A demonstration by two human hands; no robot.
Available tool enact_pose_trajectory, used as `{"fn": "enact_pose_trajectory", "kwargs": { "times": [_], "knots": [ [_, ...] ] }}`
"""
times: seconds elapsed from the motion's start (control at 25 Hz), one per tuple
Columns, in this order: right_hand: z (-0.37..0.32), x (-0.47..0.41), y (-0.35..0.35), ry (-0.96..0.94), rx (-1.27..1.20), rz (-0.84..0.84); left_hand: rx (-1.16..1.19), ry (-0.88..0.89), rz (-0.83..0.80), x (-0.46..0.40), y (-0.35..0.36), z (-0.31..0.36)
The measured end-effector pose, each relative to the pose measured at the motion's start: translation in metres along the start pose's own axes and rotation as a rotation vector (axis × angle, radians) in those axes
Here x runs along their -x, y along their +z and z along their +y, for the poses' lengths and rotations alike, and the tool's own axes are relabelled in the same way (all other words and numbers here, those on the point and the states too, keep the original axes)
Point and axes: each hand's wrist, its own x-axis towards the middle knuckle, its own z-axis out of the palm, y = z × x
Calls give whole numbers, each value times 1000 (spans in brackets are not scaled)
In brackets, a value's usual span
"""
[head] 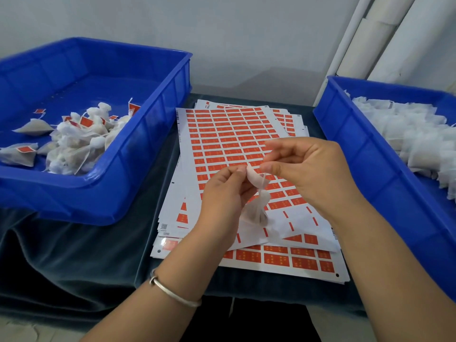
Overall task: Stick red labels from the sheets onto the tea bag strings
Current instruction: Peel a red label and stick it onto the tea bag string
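Observation:
A stack of white sheets with rows of red labels [229,137] lies in the middle of the table. Above it my left hand [222,196] pinches the top of a white tea bag [256,208], which hangs down over the sheet. My right hand [308,171] is close beside it, thumb and fingers curled at the bag's string [263,181]; whether it holds a label is hidden. The near end of the top sheet has many labels peeled off.
A blue bin [138,154] at the left holds several tea bags with red labels. Another blue bin [365,149] at the right holds a pile of white tea bags without labels. A dark cloth [74,255] covers the table. White pipes run up the wall at the back right.

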Motion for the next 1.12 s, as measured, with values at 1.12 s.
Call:
{"fn": "enact_pose_trajectory", "kwargs": {
  "times": [1.12],
  "knots": [
    [16,-11,8,27,-95,96,-154,44,133,-7,15,-1]
  ]
}}
